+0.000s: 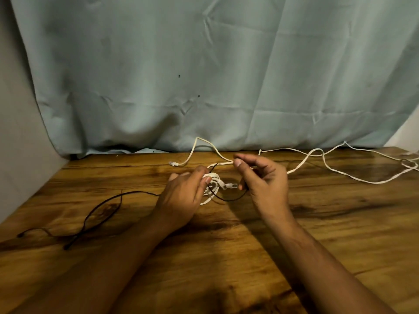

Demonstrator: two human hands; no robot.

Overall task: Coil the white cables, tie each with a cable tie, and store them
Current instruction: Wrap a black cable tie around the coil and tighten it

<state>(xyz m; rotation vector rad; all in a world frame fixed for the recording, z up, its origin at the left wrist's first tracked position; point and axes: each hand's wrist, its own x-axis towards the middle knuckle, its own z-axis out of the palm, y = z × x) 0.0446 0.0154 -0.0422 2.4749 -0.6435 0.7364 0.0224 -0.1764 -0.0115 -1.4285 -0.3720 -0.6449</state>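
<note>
My left hand (184, 191) grips a small coil of white cable (212, 185) at the middle of the wooden table (294, 234). A clear plug (232, 185) sticks out of the coil to the right. A thin black tie (229, 198) loops under the coil; its upper end pokes up by my left fingertips. My right hand (260, 177) has curled fingers and pinches the tie's other end near the plug. A loose white cable (340, 172) sprawls along the table's back right, and another white length with a plug (173, 164) arches behind my hands.
More black ties (99, 214) lie in long loops on the left part of the table. A pale blue cloth (204, 75) hangs behind the table's far edge. A grey wall (20, 155) borders the left side.
</note>
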